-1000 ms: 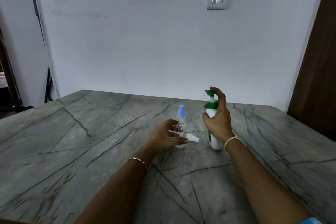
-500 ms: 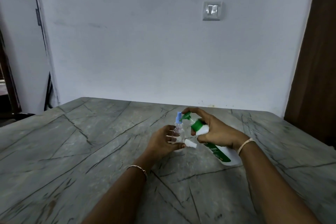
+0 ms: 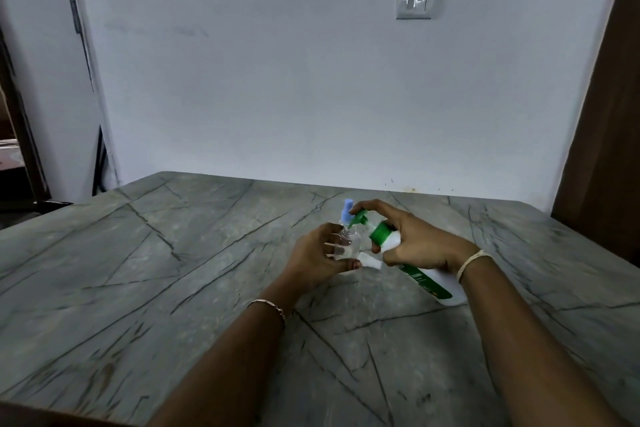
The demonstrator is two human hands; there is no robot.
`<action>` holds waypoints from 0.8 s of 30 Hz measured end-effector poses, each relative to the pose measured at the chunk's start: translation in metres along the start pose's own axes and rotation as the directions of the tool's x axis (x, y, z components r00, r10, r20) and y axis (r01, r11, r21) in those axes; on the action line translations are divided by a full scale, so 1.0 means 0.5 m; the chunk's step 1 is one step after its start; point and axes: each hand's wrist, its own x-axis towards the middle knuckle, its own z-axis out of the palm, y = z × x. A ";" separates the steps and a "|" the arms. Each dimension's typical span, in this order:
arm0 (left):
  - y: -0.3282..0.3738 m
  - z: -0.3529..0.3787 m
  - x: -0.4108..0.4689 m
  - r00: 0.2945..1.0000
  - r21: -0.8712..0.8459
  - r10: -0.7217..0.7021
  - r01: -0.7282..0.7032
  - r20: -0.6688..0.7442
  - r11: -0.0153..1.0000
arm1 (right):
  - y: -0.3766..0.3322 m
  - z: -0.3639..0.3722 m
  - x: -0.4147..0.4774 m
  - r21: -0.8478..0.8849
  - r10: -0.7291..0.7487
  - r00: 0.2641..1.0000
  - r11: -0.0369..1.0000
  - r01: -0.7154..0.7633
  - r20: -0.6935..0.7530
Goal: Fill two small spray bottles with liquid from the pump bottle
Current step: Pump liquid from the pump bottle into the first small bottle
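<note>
My left hand (image 3: 311, 262) grips a small clear spray bottle (image 3: 350, 246) standing on the grey marble table (image 3: 138, 270). A white spray head (image 3: 370, 263) pokes out by my left thumb. A blue spray head (image 3: 346, 212) shows just above and behind the clear bottle's neck; what it sits on is hidden. My right hand (image 3: 415, 243) holds the white pump bottle (image 3: 429, 284) tilted to the left, base low on the right. Its green pump head (image 3: 360, 218) is under my forefinger, and the nozzle tip is at the clear bottle's neck.
The table runs to a pale wall at the back with a light switch (image 3: 415, 0). A brown door (image 3: 609, 114) stands at the right, and a dark doorway (image 3: 14, 149) opens at the left. The table's near edge lies at bottom left.
The pump bottle stood upright on the table a second ago. My right hand has tipped it left, bringing the green nozzle over to the small bottle's neck. My left hand stayed in place.
</note>
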 end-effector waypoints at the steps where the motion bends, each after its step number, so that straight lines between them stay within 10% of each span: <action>1: 0.001 0.000 -0.001 1.000 0.001 -0.004 0.004 0.005 1.000 | 0.002 0.001 0.001 -0.004 0.003 1.000 1.000 -0.003 0.000; 24: -0.003 -0.002 -0.003 0.996 -0.024 -0.065 0.066 0.068 0.997 | 0.017 0.025 0.015 -0.301 -0.045 0.996 0.954 0.021 -0.073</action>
